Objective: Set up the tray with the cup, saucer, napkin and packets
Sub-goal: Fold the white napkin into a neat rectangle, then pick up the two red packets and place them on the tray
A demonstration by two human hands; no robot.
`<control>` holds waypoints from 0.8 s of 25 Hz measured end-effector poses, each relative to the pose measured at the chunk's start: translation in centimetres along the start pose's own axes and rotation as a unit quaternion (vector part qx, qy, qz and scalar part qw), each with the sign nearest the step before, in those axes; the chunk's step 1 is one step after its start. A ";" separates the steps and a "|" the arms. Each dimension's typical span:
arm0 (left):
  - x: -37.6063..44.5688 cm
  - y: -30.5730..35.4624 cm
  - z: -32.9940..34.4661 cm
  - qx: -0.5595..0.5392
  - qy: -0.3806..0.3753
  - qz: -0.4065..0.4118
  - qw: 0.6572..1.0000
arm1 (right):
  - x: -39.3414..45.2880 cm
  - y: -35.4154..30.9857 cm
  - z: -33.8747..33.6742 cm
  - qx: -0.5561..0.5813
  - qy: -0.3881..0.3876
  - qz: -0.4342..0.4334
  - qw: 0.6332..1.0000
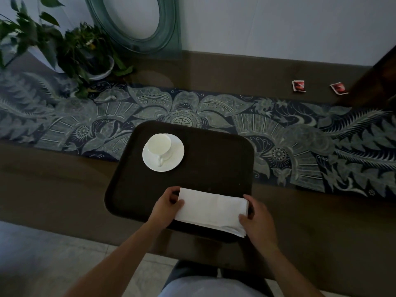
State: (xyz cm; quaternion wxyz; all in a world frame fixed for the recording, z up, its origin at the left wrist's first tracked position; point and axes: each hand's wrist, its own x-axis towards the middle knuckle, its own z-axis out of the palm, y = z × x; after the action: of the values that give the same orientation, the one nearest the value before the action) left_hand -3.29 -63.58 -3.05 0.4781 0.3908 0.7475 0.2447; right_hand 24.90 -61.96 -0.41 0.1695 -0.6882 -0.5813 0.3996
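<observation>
A dark rectangular tray [218, 155] lies on the table in front of me. On its far left stands a white cup [159, 145] on a white saucer [176, 156], handle toward me. A folded white napkin [211, 209] lies across the tray's near edge. My left hand [166, 207] grips its left end and my right hand [258, 219] grips its right end. Two red packets, one [298, 85] and the other [338, 88], lie on the table at the far right, well away from the tray.
A patterned blue-grey runner [300, 133] crosses the table under the tray's far side. Potted plants [83, 52] and an oval green frame [137, 24] stand at the back left by the wall. A dark wooden edge [377, 73] rises at the far right.
</observation>
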 end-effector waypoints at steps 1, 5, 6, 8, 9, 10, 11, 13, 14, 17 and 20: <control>0.1 0.0 0.1 0.016 0.009 0.008 1.000 | -0.1 0.2 0.2 -0.018 0.006 -0.002 1.000; 0.1 0.4 0.3 0.090 0.037 0.040 0.994 | 0.2 0.7 0.7 -0.046 0.017 0.006 0.999; 0.1 0.6 0.4 0.107 0.039 0.045 0.992 | 0.3 0.8 0.8 -0.053 0.018 0.009 0.998; 0.1 0.8 0.4 0.139 0.043 0.055 0.988 | 0.6 1.0 0.8 -0.063 0.019 0.016 0.998; 0.2 0.9 0.4 0.148 0.046 0.058 0.986 | 0.7 1.2 0.8 -0.067 0.018 0.019 0.997; 0.3 1.0 0.4 0.157 0.047 0.060 0.985 | 0.7 1.4 0.7 -0.070 0.015 0.022 0.997; 0.4 1.1 0.4 0.168 0.048 0.063 0.983 | 0.8 1.6 0.6 -0.070 0.010 0.025 0.997; 0.5 1.2 0.2 0.191 0.050 0.064 0.978 | 0.9 2.1 0.2 -0.065 -0.004 0.026 0.998; 0.6 1.4 0.2 0.201 0.052 0.059 0.976 | 1.0 2.3 0.0 -0.059 -0.012 0.022 0.998; 0.8 2.6 0.4 0.264 0.046 0.073 0.961 | 1.3 2.8 -1.0 -0.045 -0.027 0.003 0.999; 1.7 5.7 1.9 0.308 0.008 0.127 0.943 | 2.6 3.5 -3.4 -0.115 0.006 -0.016 0.993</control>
State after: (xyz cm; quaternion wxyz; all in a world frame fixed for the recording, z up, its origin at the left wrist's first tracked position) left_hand 0.00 -58.89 -0.51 0.2936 0.6082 0.7347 0.0643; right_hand 29.82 -59.71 -1.62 0.0986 -0.6962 -0.6331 0.3236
